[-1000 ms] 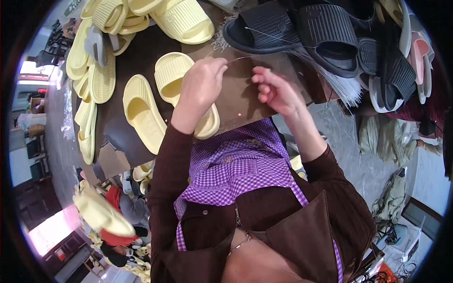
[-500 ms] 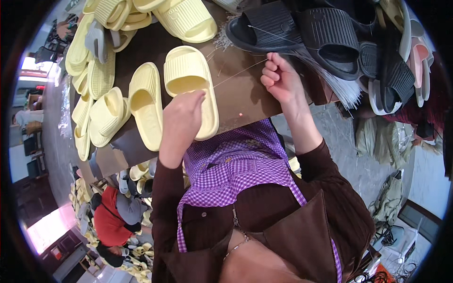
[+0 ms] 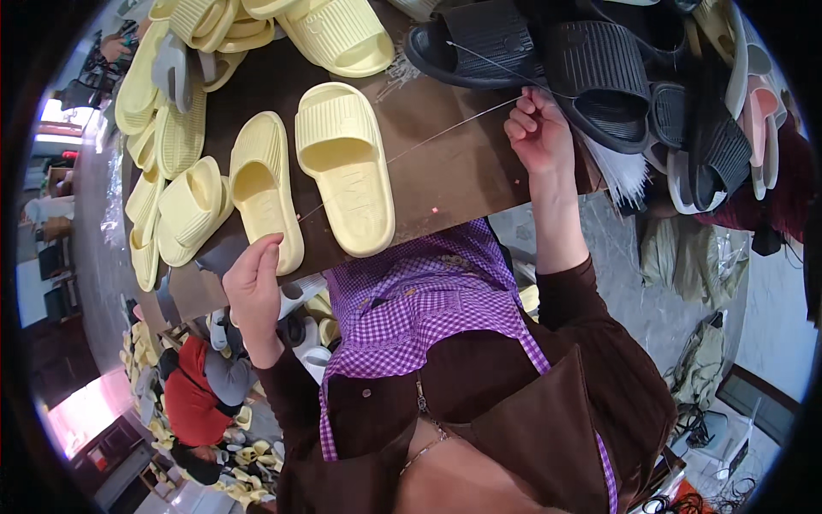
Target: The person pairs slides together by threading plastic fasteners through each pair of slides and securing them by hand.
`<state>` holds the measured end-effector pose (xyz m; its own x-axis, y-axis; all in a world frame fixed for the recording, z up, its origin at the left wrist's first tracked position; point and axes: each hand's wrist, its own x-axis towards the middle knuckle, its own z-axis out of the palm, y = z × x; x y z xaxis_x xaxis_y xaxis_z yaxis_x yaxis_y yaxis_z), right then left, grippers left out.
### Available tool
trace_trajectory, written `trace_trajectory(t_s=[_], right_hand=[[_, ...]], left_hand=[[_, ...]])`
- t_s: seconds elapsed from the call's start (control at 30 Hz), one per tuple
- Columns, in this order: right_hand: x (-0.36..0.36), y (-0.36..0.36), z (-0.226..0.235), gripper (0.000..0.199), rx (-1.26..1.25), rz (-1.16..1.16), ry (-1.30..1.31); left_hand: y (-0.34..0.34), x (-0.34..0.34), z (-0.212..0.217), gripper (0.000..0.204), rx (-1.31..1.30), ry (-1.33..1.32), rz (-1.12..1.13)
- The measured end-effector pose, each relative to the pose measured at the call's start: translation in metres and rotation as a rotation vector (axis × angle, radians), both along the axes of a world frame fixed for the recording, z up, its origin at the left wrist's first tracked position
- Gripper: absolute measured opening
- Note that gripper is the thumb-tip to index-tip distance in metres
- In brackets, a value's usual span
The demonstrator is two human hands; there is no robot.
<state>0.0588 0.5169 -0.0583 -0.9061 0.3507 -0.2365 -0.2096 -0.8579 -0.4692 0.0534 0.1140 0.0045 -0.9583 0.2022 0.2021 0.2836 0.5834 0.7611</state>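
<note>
Two pale yellow slide sandals lie side by side on the brown table, a left slide (image 3: 261, 193) and a right slide (image 3: 347, 171). My left hand (image 3: 254, 278) is closed with its fingertips pinched at the heel edge of the left slide; whatever is between them is hidden. My right hand (image 3: 541, 135) is raised over the table beside the black slides, its fingers curled on a thin pale plastic strand (image 3: 454, 127). That strand slants down-left from my fingers to the right slide. Another strand (image 3: 488, 62) lies across a black slide (image 3: 599, 77).
More yellow slides (image 3: 195, 210) are piled along the table's left side. A bundle of pale plastic strands (image 3: 621, 171) sticks out under the black slides at right. Tiny pink bits lie on the brown tabletop (image 3: 454, 184). A person in red (image 3: 201, 390) bends among heaped slides.
My left hand has moved down-left, from over the right slide to the left slide's heel. My right hand has moved rightward, drawing the strand's end with it.
</note>
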Motion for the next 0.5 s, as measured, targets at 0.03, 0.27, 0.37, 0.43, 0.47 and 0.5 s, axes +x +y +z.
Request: trace_trajectory(t_s=[0.03,0.27,0.37,0.43,0.47,0.5], right_hand=[[-0.001,-0.001,0.0,0.011,0.004,-0.002,-0.001],[-0.003,-0.005,0.001,0.014,0.019,-0.042,-0.011],[0.014,-0.022,0.002,0.01,0.02,0.057,-0.032],[0.027,-0.05,0.014,0.009,0.024,0.124,-0.031],[0.035,-0.072,0.026,0.009,0.395,0.194,-0.131],[0.038,-0.09,0.033,0.011,0.769,0.258,-0.223]], left_hand=[[-0.002,0.001,-0.003,0.014,0.027,0.006,0.022],[-0.032,0.009,-0.003,0.015,0.129,-0.12,0.207],[-0.028,0.021,0.002,0.015,0.094,-0.12,0.214],[-0.02,0.019,0.005,0.014,0.043,-0.081,0.182],[-0.018,0.018,0.007,0.014,0.037,-0.076,0.202],[-0.017,0.017,0.009,0.014,0.014,-0.06,0.175]])
